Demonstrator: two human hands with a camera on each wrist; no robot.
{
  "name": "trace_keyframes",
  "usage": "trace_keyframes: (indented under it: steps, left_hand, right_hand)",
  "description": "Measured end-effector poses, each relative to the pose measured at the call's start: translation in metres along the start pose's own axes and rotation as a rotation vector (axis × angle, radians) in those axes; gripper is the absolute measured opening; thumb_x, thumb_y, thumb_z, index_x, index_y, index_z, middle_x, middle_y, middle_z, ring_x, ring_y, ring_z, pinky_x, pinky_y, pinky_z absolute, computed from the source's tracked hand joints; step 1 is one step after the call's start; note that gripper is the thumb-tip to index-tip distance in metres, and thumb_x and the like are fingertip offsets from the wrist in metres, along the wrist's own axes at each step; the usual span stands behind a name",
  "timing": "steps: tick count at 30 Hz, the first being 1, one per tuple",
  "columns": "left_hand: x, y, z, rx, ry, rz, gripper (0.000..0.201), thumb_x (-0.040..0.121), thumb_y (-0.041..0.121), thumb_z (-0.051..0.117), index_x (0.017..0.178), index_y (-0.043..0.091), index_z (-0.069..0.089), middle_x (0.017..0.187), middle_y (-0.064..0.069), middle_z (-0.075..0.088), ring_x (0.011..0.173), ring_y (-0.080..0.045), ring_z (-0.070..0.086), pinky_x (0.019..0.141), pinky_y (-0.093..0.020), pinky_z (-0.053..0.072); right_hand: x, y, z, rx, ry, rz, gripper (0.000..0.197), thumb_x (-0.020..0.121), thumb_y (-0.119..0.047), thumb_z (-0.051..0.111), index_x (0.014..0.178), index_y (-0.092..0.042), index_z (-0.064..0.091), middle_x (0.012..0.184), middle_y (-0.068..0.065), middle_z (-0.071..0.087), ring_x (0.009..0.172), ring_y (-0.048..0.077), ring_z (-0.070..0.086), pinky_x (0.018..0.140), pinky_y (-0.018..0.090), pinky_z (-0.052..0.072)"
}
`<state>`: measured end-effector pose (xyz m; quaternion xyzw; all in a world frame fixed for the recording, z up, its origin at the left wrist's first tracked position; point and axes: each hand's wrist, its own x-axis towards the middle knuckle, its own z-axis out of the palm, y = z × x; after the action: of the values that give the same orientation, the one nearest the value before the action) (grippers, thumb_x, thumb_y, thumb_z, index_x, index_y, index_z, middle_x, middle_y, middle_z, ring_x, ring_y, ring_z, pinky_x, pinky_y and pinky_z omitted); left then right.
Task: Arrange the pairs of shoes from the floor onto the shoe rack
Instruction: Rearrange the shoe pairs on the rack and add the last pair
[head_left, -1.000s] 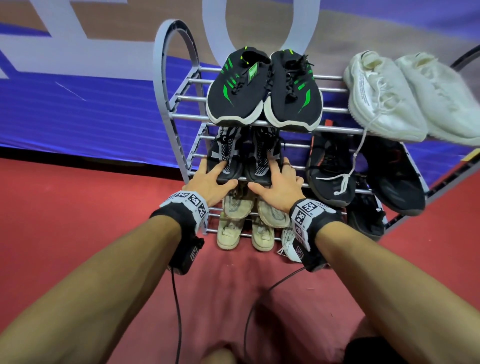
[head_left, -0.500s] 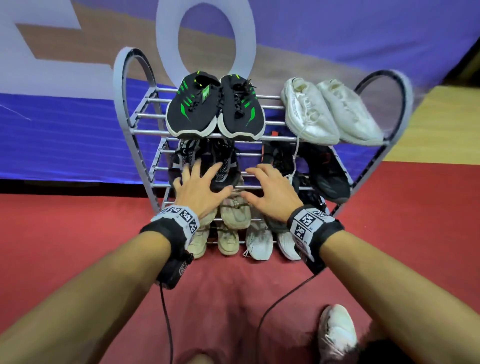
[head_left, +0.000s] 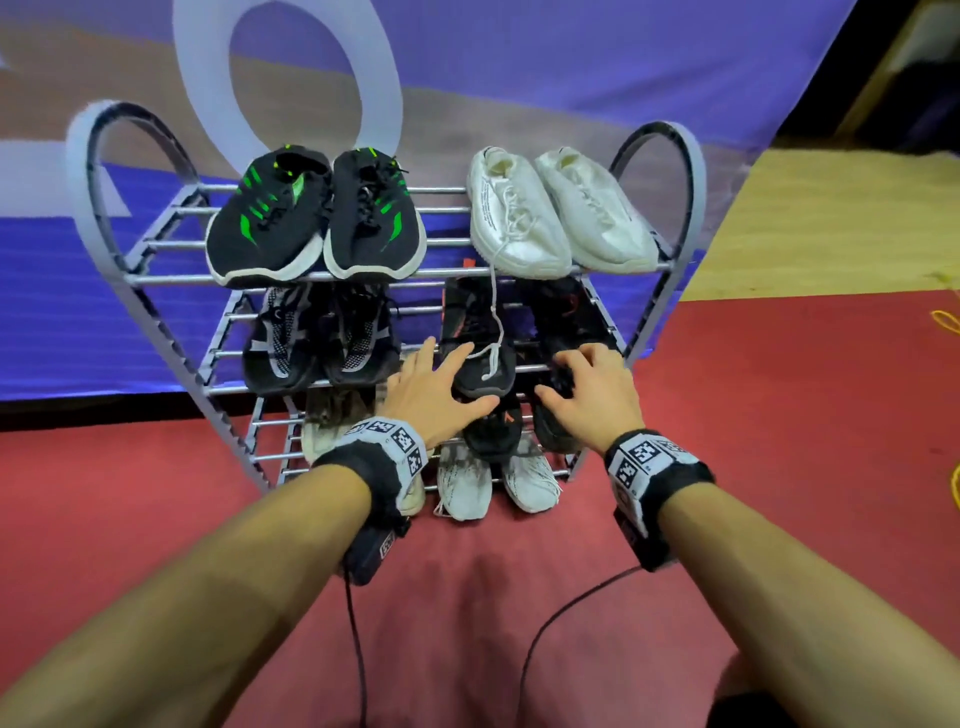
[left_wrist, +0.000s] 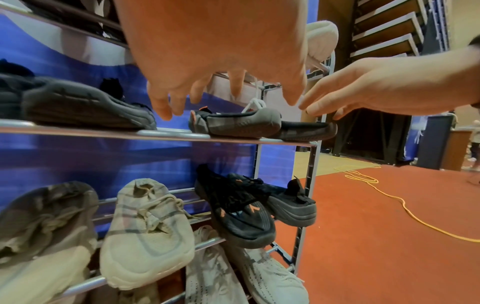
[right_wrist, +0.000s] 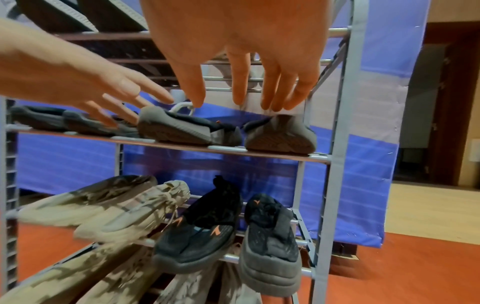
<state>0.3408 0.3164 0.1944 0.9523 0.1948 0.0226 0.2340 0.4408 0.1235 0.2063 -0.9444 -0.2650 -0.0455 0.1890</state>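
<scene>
Rack (head_left: 156, 280): grey metal tube frame with arched ends, four tiers, standing on red floor (head_left: 779, 467) against a blue banner (head_left: 78, 322).

Top tier: black-green pair (head_left: 317, 218) at left; white pair (head_left: 556, 213) at right, one white lace (head_left: 496, 317) hanging down over the tier below.

Second tier: black-grey pair (head_left: 322, 343) at left; black-orange pair (head_left: 483, 343) at right, toes at the front rail.

Third tier: beige pair (left_wrist: 145, 232) at left; black pair (left_wrist: 246, 209) with orange marks at right, toes tilted down over the front rail.

Bottom tier: pale knit pair (head_left: 493, 480) at right; more pale shoes at left, partly hidden by the left wrist.

Left hand (head_left: 436, 389): fingers spread and nearly straight, over the toe of the left black-orange shoe; holds nothing. Whether it touches the shoe cannot be told.

Right hand (head_left: 592, 395): fingers loosely bent and pointing down over the toe of the right black-orange shoe; in the right wrist view the fingertips (right_wrist: 272, 105) sit just above it, grasping nothing.

Surroundings: yellow cable (left_wrist: 405, 207) lying on the floor to the right; wooden flooring (head_left: 831, 223) beyond the red area.
</scene>
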Motion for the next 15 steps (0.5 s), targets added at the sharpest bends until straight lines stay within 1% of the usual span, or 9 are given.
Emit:
trace_keyframes:
  steps: [2,4,6,7,9,12,13,15]
  left_hand:
    - [0.007,0.007,0.006,-0.04,-0.029,-0.037,0.085,0.08,0.073,0.055,0.151,0.045,0.017,0.163,-0.005,0.003,0.149,-0.029,0.009,0.118,-0.047,0.017]
    - [0.015,0.009,0.008,0.0,-0.014,-0.05,0.09,0.078,0.075,0.054,0.152,0.04,0.018,0.161,-0.01,0.014,0.147,-0.03,0.016,0.118,-0.044,0.018]
    - [0.021,0.01,0.01,0.045,0.014,-0.055,0.095,0.075,0.078,0.054,0.152,0.034,0.02,0.157,-0.009,0.025,0.143,-0.03,0.024,0.117,-0.043,0.019]
    - [0.022,0.011,0.011,0.055,0.018,-0.062,0.097,0.074,0.079,0.054,0.152,0.033,0.02,0.156,-0.008,0.026,0.143,-0.029,0.024,0.117,-0.044,0.018]
    - [0.025,0.014,0.011,0.061,-0.004,-0.082,0.101,0.072,0.08,0.055,0.152,0.032,0.018,0.157,-0.008,0.023,0.144,-0.029,0.021,0.118,-0.046,0.015]
    - [0.027,0.017,0.012,0.066,-0.065,-0.105,0.11,0.068,0.081,0.059,0.154,0.034,0.01,0.161,-0.012,0.009,0.148,-0.031,0.011,0.119,-0.047,0.014]
    - [0.028,0.018,0.013,0.056,-0.071,-0.111,0.111,0.068,0.08,0.061,0.154,0.034,0.009,0.162,-0.013,0.006,0.148,-0.032,0.01,0.119,-0.047,0.014]
    - [0.031,0.02,0.014,0.027,-0.054,-0.121,0.108,0.069,0.078,0.062,0.154,0.033,0.011,0.161,-0.014,0.007,0.147,-0.035,0.012,0.119,-0.046,0.016]
  right_hand:
    - [0.006,0.01,-0.005,0.0,0.035,0.009,0.053,0.086,-0.046,0.064,0.131,-0.018,0.056,0.133,0.008,0.047,0.127,0.029,0.041,0.107,0.039,0.034]
    - [0.011,0.02,-0.004,-0.003,0.02,0.023,0.058,0.085,-0.047,0.065,0.134,-0.019,0.053,0.138,0.009,0.044,0.13,0.03,0.038,0.109,0.04,0.033]
    - [0.016,0.025,0.001,-0.001,-0.024,0.038,0.063,0.084,-0.05,0.066,0.138,-0.02,0.049,0.145,0.011,0.039,0.135,0.031,0.033,0.111,0.043,0.031]
    - [0.018,0.026,0.003,0.01,-0.043,0.055,0.067,0.084,-0.053,0.065,0.14,-0.021,0.046,0.147,0.012,0.036,0.137,0.031,0.031,0.113,0.043,0.029]
    - [0.024,0.021,0.01,0.015,-0.073,0.083,0.072,0.084,-0.058,0.063,0.143,-0.023,0.041,0.151,0.013,0.03,0.141,0.032,0.026,0.115,0.044,0.024]
    - [0.032,0.01,0.021,-0.056,-0.112,0.121,0.072,0.087,-0.059,0.056,0.147,-0.028,0.032,0.156,0.015,0.019,0.145,0.033,0.014,0.115,0.049,0.014]
    - [0.034,0.008,0.023,-0.087,-0.111,0.129,0.071,0.088,-0.059,0.054,0.148,-0.031,0.031,0.158,0.014,0.016,0.146,0.034,0.011,0.114,0.051,0.013]
    - [0.038,0.011,0.027,-0.152,-0.106,0.11,0.065,0.089,-0.06,0.049,0.148,-0.04,0.03,0.161,0.009,0.014,0.146,0.035,0.009,0.113,0.054,0.015]
